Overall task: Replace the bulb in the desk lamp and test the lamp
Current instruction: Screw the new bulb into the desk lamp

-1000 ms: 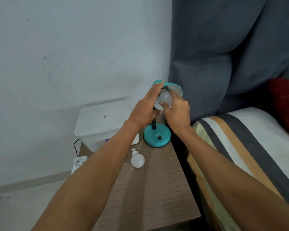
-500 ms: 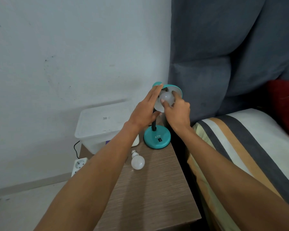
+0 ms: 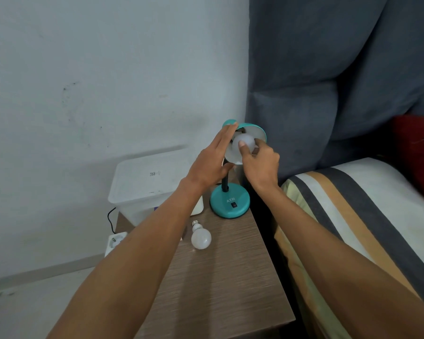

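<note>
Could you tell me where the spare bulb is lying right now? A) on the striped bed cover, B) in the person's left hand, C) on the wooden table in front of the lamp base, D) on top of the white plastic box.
C: the spare bulb lies on the wooden table, just in front of the teal lamp base.

Desk lamp (image 3: pixel 230 204) — teal round base with a black switch, black neck, teal shade (image 3: pixel 255 129) tilted toward the camera — stands upright at the tabletop's far edge. A white bulb (image 3: pixel 245 143) sits inside the shade. A second white bulb (image 3: pixel 200 237) lies on its side near the base, screw cap pointing away.
</note>
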{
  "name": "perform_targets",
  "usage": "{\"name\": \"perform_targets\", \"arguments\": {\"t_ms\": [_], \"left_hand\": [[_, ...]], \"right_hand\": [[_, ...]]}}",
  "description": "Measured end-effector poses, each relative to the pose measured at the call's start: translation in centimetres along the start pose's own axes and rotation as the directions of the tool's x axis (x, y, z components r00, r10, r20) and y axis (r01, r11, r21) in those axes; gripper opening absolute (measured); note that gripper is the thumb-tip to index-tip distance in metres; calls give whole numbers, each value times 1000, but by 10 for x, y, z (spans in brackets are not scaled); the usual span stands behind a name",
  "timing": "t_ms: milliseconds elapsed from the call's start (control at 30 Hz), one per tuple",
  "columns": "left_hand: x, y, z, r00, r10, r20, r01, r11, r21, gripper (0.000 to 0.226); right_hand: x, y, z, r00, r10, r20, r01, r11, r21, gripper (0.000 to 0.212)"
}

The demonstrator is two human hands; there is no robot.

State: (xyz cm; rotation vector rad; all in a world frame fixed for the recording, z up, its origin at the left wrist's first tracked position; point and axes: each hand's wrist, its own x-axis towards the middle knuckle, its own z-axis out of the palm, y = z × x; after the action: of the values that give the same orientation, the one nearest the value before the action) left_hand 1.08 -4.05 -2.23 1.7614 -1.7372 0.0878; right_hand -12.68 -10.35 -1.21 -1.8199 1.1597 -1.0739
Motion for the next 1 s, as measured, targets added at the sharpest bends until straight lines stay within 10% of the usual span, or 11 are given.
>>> {"name": "perform_targets", "arguments": {"t_ms": [200,400,600,833,1000], "left_hand": [[-3,0,-2,1000,14,4,-14,1000,3,94],[-2,2,-3,1000,22,9,-23,1000,7,93],[-3,1,-2,1000,9,17,-9,1000,9,96],[-2,1,-4,1000,19,22,-19,1000,9,94],[-2,-2,-3,999,13,32,-14,1000,26,101]], "right_hand": [[-6,3,0,951,-297,91,309,927,-210,65],[1,1,3,998,60,19,-60,998,-4,46],[-4,1,2,973,-232,21,233,967,-105,62],[0,1,6,999,36,-5,-36,999,-9,45],[-1,1,3,971,-233,46,237,961,-143,62]]}}
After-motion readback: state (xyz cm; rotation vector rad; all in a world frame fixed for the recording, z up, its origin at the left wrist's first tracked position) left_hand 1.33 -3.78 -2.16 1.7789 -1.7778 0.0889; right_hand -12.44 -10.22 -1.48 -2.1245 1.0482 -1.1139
